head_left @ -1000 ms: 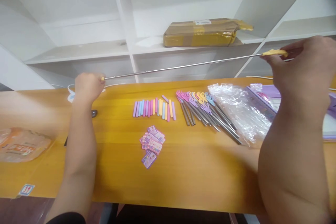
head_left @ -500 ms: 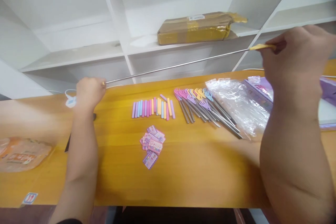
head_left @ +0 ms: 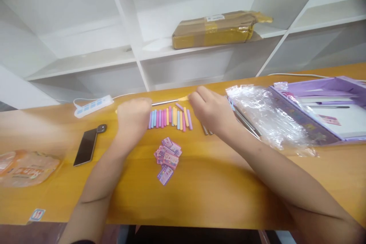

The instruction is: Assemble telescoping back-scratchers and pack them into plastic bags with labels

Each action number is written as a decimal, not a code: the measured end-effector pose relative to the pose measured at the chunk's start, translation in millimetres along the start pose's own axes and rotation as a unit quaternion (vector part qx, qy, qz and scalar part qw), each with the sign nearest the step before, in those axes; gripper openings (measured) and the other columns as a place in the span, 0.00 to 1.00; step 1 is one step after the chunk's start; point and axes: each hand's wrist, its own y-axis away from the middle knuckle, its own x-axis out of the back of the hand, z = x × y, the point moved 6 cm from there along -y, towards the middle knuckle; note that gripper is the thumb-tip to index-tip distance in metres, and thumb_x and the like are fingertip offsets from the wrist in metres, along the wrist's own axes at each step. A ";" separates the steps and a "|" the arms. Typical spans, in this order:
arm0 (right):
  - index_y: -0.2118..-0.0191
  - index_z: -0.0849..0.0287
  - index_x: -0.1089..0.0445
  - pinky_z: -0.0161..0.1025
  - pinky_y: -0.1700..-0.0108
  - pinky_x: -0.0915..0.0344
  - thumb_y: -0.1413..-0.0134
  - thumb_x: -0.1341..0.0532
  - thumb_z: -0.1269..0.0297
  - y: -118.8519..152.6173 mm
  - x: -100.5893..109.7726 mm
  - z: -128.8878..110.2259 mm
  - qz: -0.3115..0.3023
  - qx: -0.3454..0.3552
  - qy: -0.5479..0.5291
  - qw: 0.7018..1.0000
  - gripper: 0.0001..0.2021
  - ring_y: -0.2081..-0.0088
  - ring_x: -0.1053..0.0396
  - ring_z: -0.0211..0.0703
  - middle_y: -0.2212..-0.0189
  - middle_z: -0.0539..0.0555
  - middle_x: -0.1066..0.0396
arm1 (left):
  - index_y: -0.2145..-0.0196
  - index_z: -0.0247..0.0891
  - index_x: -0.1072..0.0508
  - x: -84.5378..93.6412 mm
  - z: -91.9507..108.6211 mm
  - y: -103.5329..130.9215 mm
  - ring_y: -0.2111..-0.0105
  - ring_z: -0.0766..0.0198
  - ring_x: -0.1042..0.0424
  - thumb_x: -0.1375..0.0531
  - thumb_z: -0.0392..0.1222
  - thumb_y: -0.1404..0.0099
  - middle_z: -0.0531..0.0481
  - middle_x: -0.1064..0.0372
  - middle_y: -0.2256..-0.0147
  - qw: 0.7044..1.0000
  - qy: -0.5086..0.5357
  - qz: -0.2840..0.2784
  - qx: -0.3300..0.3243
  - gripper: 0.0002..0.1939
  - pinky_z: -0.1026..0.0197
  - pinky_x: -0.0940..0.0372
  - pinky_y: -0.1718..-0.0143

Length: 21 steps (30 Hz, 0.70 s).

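Stretched between my two hands is a telescopic back scratcher (head_left: pixel 165 103), its metal rod now short and its head yellow. My left hand (head_left: pixel 132 119) is closed round the handle end, with a bit of yellow showing at its outer side. At the yellow head, my right hand (head_left: pixel 211 109) grips with curled fingers. Just below the rod lies a row of pink, purple, blue and yellow sticks (head_left: pixel 162 118). More metal rods (head_left: pixel 247 122) lie beyond my right hand, which hides most of their coloured heads. A pile of small printed cards (head_left: pixel 168 158) sits nearer me.
On the right are clear plastic bags (head_left: pixel 264 118) and a purple box (head_left: pixel 340 106) holding papers. At left lie a phone (head_left: pixel 85 146), a power strip (head_left: pixel 94 106) and an orange plastic package (head_left: pixel 28 169). A taped carton (head_left: pixel 213 30) rests on the shelf behind.
My hands have come together from far apart, and the long rod between them has shortened. My right hand has moved down and left, uncovering the purple box; the left has moved right.
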 end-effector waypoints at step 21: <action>0.67 0.58 0.32 0.42 0.61 0.48 0.21 0.42 0.61 -15.4 48.5 -9.1 -0.053 0.097 -0.051 0.993 0.17 0.67 0.41 0.43 0.67 0.55 0.31 | 0.73 0.39 0.29 16.0 13.9 17.1 0.78 0.60 0.41 0.45 0.28 0.35 0.47 0.32 0.76 0.992 0.026 0.080 -0.091 0.12 0.55 0.60 0.74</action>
